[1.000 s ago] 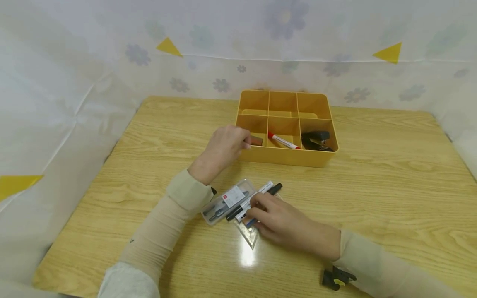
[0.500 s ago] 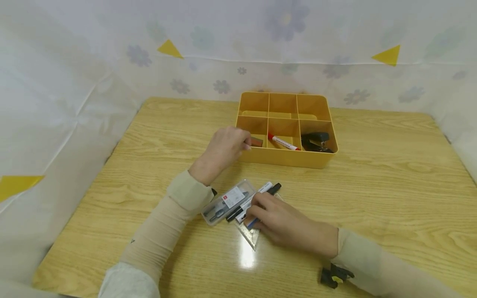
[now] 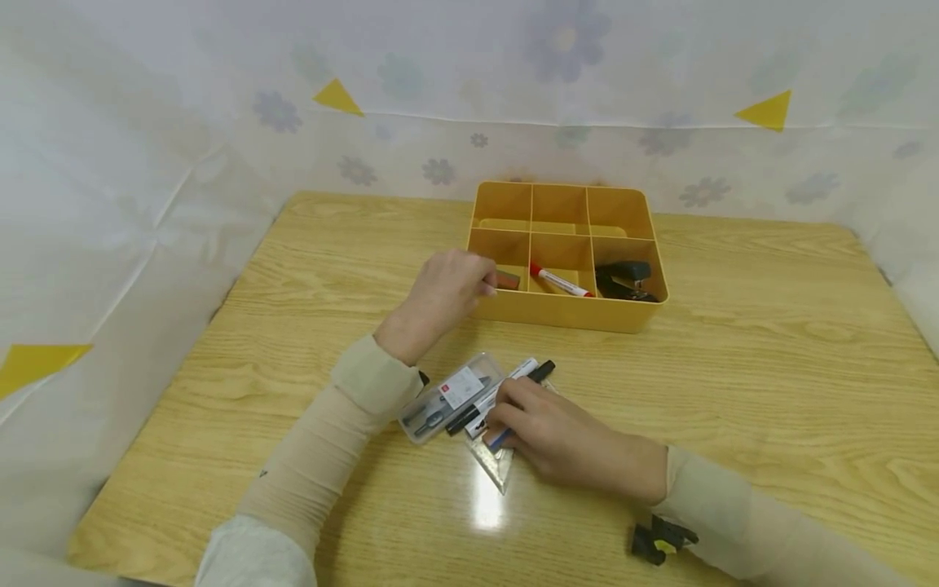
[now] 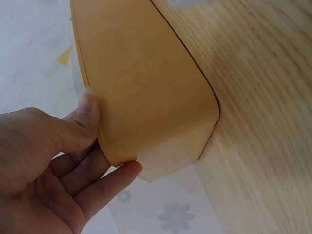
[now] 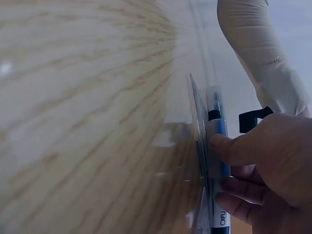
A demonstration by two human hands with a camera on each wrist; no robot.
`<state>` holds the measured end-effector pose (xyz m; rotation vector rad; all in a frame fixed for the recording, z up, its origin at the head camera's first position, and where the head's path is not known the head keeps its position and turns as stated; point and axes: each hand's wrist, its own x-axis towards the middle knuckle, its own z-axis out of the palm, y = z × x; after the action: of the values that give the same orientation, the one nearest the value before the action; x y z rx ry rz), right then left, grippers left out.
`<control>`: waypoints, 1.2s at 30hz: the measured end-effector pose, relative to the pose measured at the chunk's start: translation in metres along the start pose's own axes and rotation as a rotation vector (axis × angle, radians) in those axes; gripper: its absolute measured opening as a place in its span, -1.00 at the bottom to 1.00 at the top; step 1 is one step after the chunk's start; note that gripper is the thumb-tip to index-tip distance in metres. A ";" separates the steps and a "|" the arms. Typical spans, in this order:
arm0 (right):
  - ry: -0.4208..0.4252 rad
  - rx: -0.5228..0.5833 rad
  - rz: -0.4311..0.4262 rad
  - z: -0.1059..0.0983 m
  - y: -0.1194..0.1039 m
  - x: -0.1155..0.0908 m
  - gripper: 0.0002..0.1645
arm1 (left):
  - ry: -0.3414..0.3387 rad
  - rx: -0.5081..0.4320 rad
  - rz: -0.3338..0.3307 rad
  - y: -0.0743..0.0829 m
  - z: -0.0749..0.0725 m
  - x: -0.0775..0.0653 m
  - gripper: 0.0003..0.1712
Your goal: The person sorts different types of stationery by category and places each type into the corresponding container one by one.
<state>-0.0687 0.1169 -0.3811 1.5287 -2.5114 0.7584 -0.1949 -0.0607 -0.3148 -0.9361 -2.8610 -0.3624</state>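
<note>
My left hand grips the front left corner of the yellow divided storage box. In the left wrist view, its thumb and fingers lie around the box's rim. My right hand pinches a small brown-and-blue eraser just above the stationery on the table. Under and beside that hand are a black marker, a white marker, a clear triangular ruler and a clear case with a drawing compass. The hand partly covers the eraser, the markers and the ruler.
Inside the box's front compartments are a reddish-brown block, a red-and-white marker and a black stapler. The wooden table meets a flowered white curtain at the back.
My right hand has lifted or tilted the eraser slightly, so a little more of it shows. My left hand stays on the box corner.
</note>
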 end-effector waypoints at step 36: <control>0.290 -0.087 -0.160 -0.077 0.015 0.034 -0.61 | 0.038 -0.011 0.010 -0.001 0.002 0.000 -0.89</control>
<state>-0.1108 0.1312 -0.3084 1.4516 -2.1575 0.7732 -0.1958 -0.0611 -0.3168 -0.9343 -2.8217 -0.3916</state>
